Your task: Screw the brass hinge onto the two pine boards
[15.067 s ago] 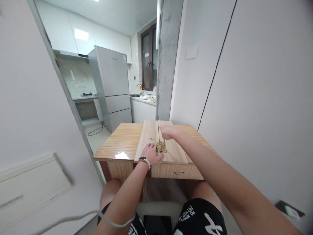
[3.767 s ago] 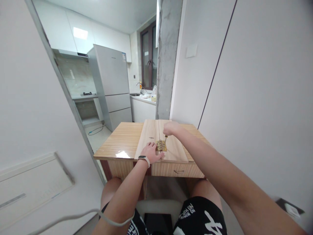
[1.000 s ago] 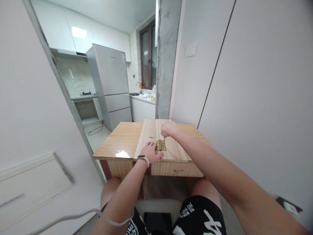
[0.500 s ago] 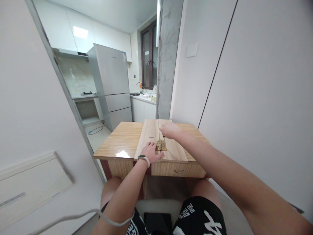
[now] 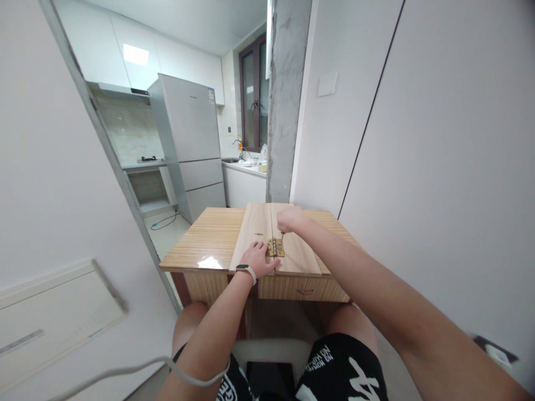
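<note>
Two pale boards lie side by side on the wooden desk, the left board and the right board. A brass hinge spans the seam between them. My left hand rests with spread fingers on the boards, just left of and below the hinge. Above the hinge's right leaf, my right hand is closed around a screwdriver, its thin shaft pointing down at that leaf. The screwdriver's handle is mostly hidden in the fist.
The desk has a drawer front facing my knees. Behind it stand a grey fridge and a sink counter. A white wall rises close on the right. A grey cable crosses near my left forearm.
My right hand has shifted slightly to the right with the screwdriver, whose shaft now tilts a little more. My left hand remains in place on the boards.
</note>
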A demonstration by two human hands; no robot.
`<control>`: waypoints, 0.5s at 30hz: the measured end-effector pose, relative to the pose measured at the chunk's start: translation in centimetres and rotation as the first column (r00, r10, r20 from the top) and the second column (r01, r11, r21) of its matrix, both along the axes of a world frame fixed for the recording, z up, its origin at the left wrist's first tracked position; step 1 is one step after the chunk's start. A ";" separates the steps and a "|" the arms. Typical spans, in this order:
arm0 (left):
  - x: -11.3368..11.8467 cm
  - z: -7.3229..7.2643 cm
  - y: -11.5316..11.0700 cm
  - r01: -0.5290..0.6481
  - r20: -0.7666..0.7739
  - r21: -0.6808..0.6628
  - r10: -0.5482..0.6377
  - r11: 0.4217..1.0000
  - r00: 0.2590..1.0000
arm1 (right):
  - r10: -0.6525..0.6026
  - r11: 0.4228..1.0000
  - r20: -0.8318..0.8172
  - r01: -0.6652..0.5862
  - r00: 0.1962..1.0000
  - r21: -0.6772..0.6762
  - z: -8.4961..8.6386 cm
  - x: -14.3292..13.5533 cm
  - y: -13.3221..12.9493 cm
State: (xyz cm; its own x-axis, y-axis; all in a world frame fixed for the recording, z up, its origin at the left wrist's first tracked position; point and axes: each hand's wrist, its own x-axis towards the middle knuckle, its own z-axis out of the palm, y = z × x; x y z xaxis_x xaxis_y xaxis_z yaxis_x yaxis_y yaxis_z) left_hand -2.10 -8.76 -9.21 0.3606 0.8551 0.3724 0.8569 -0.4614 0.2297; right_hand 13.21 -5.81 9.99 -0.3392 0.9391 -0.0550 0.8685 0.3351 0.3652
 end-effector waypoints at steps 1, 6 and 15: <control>0.0 0.0 0.0 -0.001 0.000 -0.004 0.001 1.000 1.000 | -0.028 1.000 -0.006 0.028 1.000 -0.009 0.2 -0.1 0.0; -0.2 -0.1 0.2 0.006 0.006 -0.015 -0.006 1.000 1.000 | 0.014 0.996 0.022 -0.013 1.000 -0.086 0.4 0.1 -0.6; -0.1 0.0 0.0 0.005 0.017 -0.012 -0.004 1.000 1.000 | 0.243 0.968 0.115 -0.249 0.963 0.043 -0.2 1.1 -1.4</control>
State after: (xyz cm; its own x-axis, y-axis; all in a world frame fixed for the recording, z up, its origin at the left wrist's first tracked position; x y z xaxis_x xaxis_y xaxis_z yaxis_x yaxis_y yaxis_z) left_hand -2.25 -8.72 -9.19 0.3582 0.8580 0.3682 0.8509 -0.4623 0.2496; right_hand 14.30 -7.21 9.75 -0.5550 0.8301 -0.0533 0.7165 0.5096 0.4763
